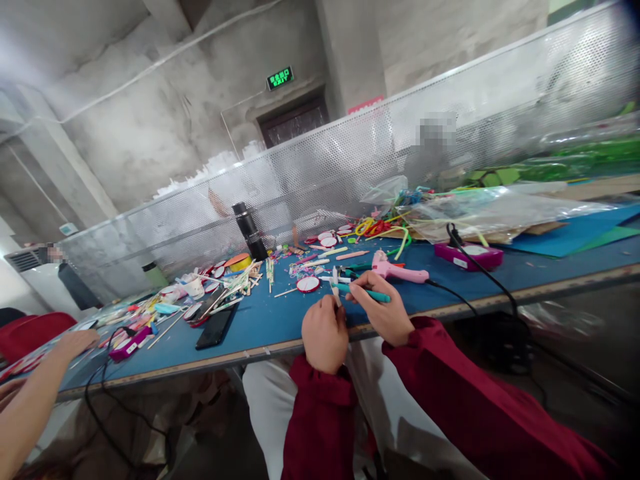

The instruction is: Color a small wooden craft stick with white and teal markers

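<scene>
My left hand (pixel 326 333) is closed at the table's front edge, its fingers pinching a small pale stick-like piece (pixel 335 291) that stands roughly upright. Close beside it, my right hand (pixel 381 308) grips a slim teal pen-like tool (pixel 379 295), whose front end points left at the pale piece. Its exact kind is too small to tell. Just behind my right hand lies a pink hot glue gun (pixel 403 272) with a black cord. A round white disc with a red rim (pixel 307 285) rests on the blue tabletop left of the pale piece.
A black phone (pixel 217 328), bundles of sticks and small craft bits cover the left side. A black bottle (pixel 250 231) stands at the back. Purple power strips (pixel 469 256) trail cords over the edge. Plastic bags and coloured sheets (pixel 560 233) lie right. Another person's arm (pixel 45 387) reaches in.
</scene>
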